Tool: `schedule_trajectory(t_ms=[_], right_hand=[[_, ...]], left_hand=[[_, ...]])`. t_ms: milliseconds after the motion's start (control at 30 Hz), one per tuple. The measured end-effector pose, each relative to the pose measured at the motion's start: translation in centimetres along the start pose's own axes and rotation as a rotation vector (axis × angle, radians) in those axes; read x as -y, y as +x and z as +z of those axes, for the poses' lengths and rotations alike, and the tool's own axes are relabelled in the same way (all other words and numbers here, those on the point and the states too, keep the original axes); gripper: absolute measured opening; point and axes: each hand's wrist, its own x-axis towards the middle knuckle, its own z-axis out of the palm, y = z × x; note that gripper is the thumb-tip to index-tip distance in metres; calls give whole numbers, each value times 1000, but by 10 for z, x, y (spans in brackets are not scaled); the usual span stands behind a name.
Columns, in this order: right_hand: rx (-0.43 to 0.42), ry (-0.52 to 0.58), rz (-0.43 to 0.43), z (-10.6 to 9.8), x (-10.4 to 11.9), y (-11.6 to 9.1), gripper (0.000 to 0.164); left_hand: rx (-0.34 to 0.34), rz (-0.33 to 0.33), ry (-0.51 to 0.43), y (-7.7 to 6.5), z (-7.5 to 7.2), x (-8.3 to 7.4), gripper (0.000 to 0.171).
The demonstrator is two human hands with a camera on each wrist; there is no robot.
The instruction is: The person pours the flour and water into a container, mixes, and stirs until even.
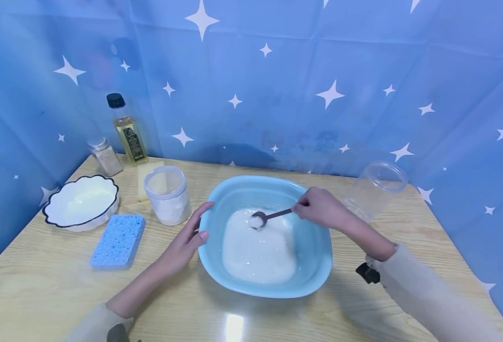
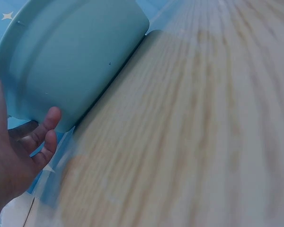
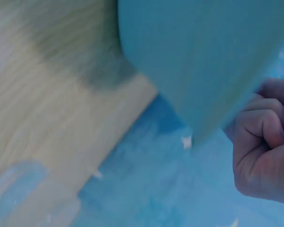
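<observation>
A light blue plastic basin (image 1: 319,266) holds a milky white liquid (image 1: 260,256). My right hand (image 1: 321,206) pinches the handle of a dark measuring spoon (image 1: 279,213) over the basin. White powder (image 1: 256,222) heaps in the spoon's bowl, which hangs close over the liquid. In the right wrist view, the right hand's fingers (image 3: 265,125) are curled, and the basin hides the spoon. At the basin's left side, my left hand (image 1: 187,240) rests with thumb and index finger at the rim. Its relaxed other fingers (image 2: 47,125) lie by the outer wall in the left wrist view.
Left of the basin stand an uncapped jar of white powder (image 1: 172,209), a blue sponge (image 1: 118,242), a white scalloped bowl (image 1: 80,202) and a pale yellow block (image 1: 146,173). A shaker (image 1: 106,156) and an oil bottle (image 1: 131,137) stand behind. A clear container (image 1: 373,190) sits behind the right forearm.
</observation>
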Motion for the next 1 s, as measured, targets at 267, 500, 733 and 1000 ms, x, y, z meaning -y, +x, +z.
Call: schedule_trajectory(t_ms=[267,500,733,1000], right_hand=[[72,-17,45,-21,-21,-27,33],[101,157,4,-17,-23,-42,23],[46,174,-78,-9,-18,-42,20],[-72,-21,-174,-2,-10,-44,7]], left_hand=[[9,-11,1,-2,-2,-2,54],[0,-23,12,-3,-3,-2,53],[11,-15,4,-2,-3,-1,53],[19,-16,8,0,-2,-1,53]])
